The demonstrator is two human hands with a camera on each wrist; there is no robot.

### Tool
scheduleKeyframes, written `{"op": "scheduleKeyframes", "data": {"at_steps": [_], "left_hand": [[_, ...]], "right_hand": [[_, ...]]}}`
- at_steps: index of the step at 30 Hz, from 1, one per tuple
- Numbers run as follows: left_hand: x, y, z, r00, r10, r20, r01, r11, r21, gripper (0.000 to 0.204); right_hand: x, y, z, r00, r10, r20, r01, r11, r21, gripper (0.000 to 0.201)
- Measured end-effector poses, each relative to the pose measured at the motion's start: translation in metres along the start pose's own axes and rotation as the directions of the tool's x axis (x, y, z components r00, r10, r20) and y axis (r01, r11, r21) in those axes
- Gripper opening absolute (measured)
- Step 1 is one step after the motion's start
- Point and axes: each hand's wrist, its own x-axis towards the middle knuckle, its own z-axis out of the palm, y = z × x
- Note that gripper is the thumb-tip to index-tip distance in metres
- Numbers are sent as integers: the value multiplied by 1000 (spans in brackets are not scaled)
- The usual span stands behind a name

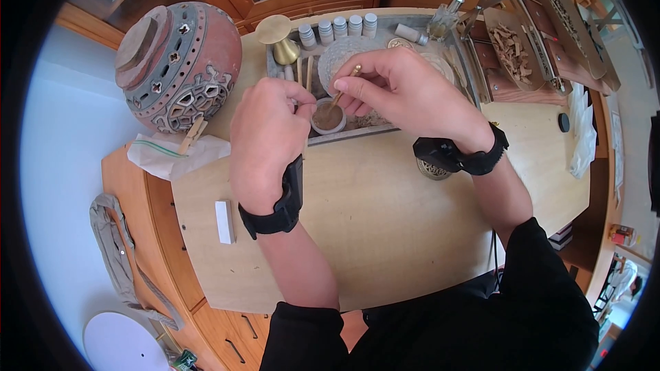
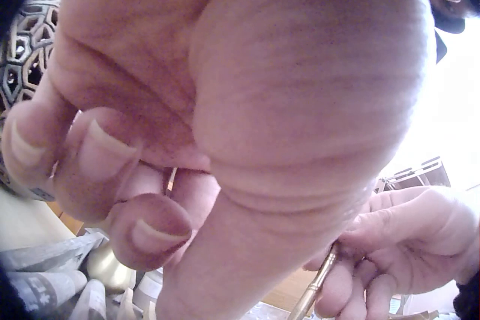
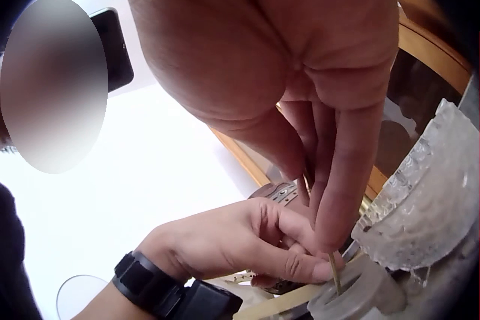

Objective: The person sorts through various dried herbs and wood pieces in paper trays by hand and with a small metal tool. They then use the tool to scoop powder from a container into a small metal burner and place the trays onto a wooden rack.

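My right hand (image 1: 405,89) pinches a slim brass tool (image 1: 357,70) between thumb and fingers. The tool slants down into a small round cup (image 1: 342,124) of brown powder (image 1: 328,117). My left hand (image 1: 265,130) is at the cup's left side, its thumb and index fingertips together; I cannot make out anything between them. In the left wrist view, the other fingers of my left hand (image 2: 225,110) are curled, and the brass tool (image 2: 313,284) shows in my right hand (image 2: 412,245). In the right wrist view, the tool's thin shaft (image 3: 335,275) reaches the cup (image 3: 330,307).
A grey tray (image 1: 323,139) holds several small white-capped bottles (image 1: 340,29), a glass dish (image 1: 335,62) and a brass stand (image 1: 278,40). Left stands a large reddish pot (image 1: 213,45), with a clothespin (image 1: 193,135) and white bag nearby. A white box (image 1: 224,222) lies nearer me; racks with wood chips (image 1: 509,51) stand right.
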Motion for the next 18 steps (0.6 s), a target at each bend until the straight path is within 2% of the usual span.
{"op": "scheduleKeyframes", "data": {"at_steps": [5, 7, 10, 13, 18], "left_hand": [[0, 2, -1, 1000, -24, 1, 24, 1000, 21, 16], [0, 2, -1, 1000, -18, 3, 18, 1000, 19, 16], [0, 2, 0, 1000, -11, -1, 11, 1000, 16, 15], [0, 2, 0, 1000, -12, -4, 12, 1000, 8, 15], [0, 0, 0, 1000, -4, -3, 4, 1000, 8, 14]], "right_hand": [[3, 2, -7, 1000, 12, -15, -11, 997, 72, 25], [4, 1, -11, 998, 51, 47, -57, 989, 134, 24], [6, 8, -12, 999, 41, 1, -41, 975, 216, 28], [6, 4, -16, 996, 90, 0, -88, 969, 232, 29], [4, 0, -27, 995, 96, 20, -97, 962, 255, 30]]}}
